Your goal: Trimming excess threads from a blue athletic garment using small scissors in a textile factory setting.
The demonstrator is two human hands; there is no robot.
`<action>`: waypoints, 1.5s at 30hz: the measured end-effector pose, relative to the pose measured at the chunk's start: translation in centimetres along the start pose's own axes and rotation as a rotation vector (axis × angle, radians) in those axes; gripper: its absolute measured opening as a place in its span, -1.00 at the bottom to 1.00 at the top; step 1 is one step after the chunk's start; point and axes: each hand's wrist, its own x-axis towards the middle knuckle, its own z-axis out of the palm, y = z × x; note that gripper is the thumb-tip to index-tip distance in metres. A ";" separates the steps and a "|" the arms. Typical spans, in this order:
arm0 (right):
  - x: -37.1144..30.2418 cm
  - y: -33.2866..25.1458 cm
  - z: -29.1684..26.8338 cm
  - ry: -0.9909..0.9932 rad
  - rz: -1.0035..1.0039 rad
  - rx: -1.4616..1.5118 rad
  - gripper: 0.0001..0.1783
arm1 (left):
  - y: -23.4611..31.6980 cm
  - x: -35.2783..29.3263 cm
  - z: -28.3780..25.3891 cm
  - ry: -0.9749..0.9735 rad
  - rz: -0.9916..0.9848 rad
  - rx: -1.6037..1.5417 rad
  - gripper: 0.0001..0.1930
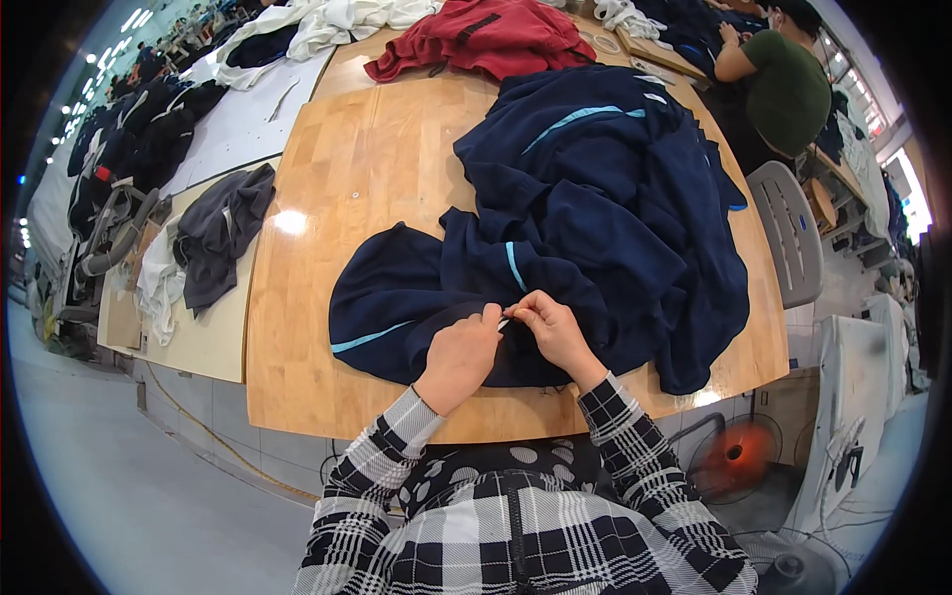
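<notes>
A navy garment (615, 238) with light blue piping lies heaped over the right half of the wooden table, its folds reaching the near edge. My left hand (461, 355) is closed, resting on the fabric near that edge. Close beside it, my right hand (553, 333) pinches the garment between thumb and fingers. A small, pale, narrow thing (503, 323) shows between the two hands, mostly hidden by my fingers; its kind cannot be made out. Light blue piping runs across the fabric just beyond my fingertips.
A red garment (486, 40) lies at the table's far edge (347, 119), white cloth (347, 18) beside it. Left, a lower table bears a dark grey garment (226, 233). A grey chair (785, 228) and a person in green (783, 94) are at right; an orange fan (734, 453) stands below.
</notes>
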 end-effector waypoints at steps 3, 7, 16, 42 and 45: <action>-0.1 -0.2 -0.1 -0.005 -0.006 -0.015 -0.87 | -0.1 0.1 0.2 -0.004 0.009 0.014 -0.79; -0.1 -0.1 -0.2 -0.007 0.008 -0.001 -0.87 | -0.2 0.0 0.4 -0.033 -0.009 -0.013 -0.78; -4.0 -4.5 -2.2 -0.483 0.106 0.192 -0.87 | -3.8 -2.1 -0.5 0.155 -0.223 -0.367 -0.65; -1.1 -1.5 1.2 0.126 -0.030 -0.075 -0.98 | -4.1 -3.9 -0.4 0.240 -0.218 -0.680 -0.73; -1.6 -2.3 1.3 0.132 -0.078 -0.121 -0.95 | -3.2 -2.4 -4.1 0.082 -0.180 -0.650 -0.70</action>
